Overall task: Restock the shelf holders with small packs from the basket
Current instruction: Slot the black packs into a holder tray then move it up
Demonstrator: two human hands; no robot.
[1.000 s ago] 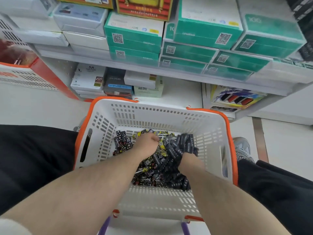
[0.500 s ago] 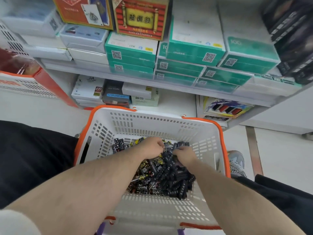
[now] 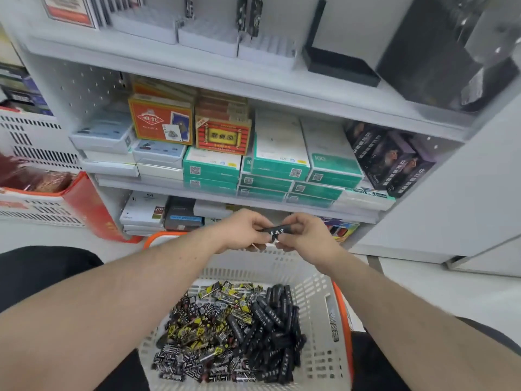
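White shelving [image 3: 253, 80]: fills the view from 9 to 2 o'clock; three boards show, their front edges running down to the right.
Top board: white ridged holders [image 3: 208, 40] stand in a row at 12 o'clock, with a black stand [image 3: 338, 66] just to their right.
Middle board: green boxes [image 3: 276, 165] are stacked to the front edge, with an orange card box [image 3: 160, 122] and a red box [image 3: 222, 134] on top of the stacks at 11 to 12 o'clock, and dark boxes [image 3: 392, 162] at 2 o'clock.
Basket [image 3: 318, 314]: white perforated plastic with an orange rim, at 6 o'clock between the person's knees; its far wall sits just below the hands and near the lowest board.
Open room: pale floor shows at 3 o'clock beside the basket and at 9 o'clock towards a second white crate [image 3: 33, 153].
Loose packs [image 3: 234, 328]: heaped on the basket floor; plain black sticks lie towards 4 o'clock, yellow-and-black and black-and-white patterned ones towards 7 o'clock.
Held pack [image 3: 277, 230]: a small black stick with white characters, lying roughly level at the centre of the view, above the basket's far rim and in front of the lowest board.
Left hand [image 3: 242, 230]: fingers curled, pinching the pack's left end.
Right hand [image 3: 304, 232]: fingers curled, pinching the pack's right end; the two hands nearly touch.
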